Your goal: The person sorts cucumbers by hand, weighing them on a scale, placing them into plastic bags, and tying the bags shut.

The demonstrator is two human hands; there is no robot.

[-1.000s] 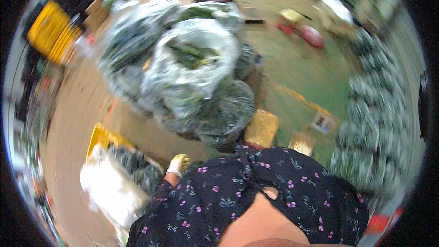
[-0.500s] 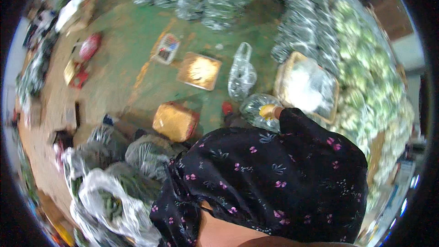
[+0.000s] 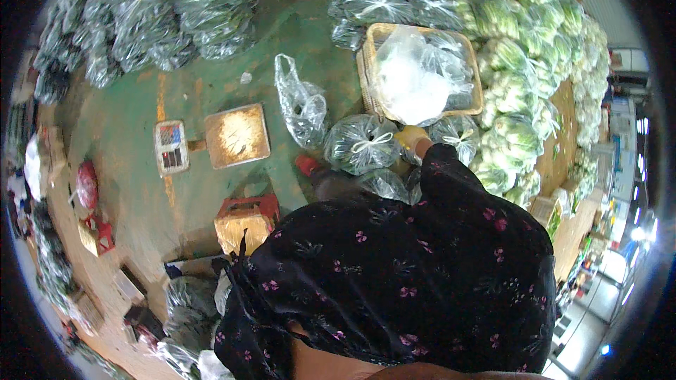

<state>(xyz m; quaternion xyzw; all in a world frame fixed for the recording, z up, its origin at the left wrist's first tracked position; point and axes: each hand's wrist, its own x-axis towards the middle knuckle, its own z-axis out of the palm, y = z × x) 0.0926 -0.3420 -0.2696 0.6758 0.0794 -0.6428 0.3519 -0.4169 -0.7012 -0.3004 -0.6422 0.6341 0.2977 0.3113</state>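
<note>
My right hand point(image 3: 410, 138), in a yellow glove, is below the wicker basket point(image 3: 367, 70), between two tied plastic bags of greens, the left bag point(image 3: 359, 142) and the right bag point(image 3: 454, 137). Its fingertips are too indistinct to show whether they grip anything. The basket holds white and clear plastic point(image 3: 412, 81). A loose clear plastic bag point(image 3: 299, 102) lies to the left. My left hand is not in view. A red shoe point(image 3: 306, 165) shows beside the bags.
Stacks of bagged dark greens point(image 3: 211, 10) stand at the top, bagged pale vegetables point(image 3: 507, 63) at the right. A metal platform point(image 3: 238, 137), a small tray point(image 3: 171, 146) and a red stool point(image 3: 246, 211) are on the floor. More bags point(image 3: 186, 302) lie lower left.
The view has turned toward the right, from the bag pile to the basket and stacks. My left hand has left view; my right hand has appeared at the tied bags.
</note>
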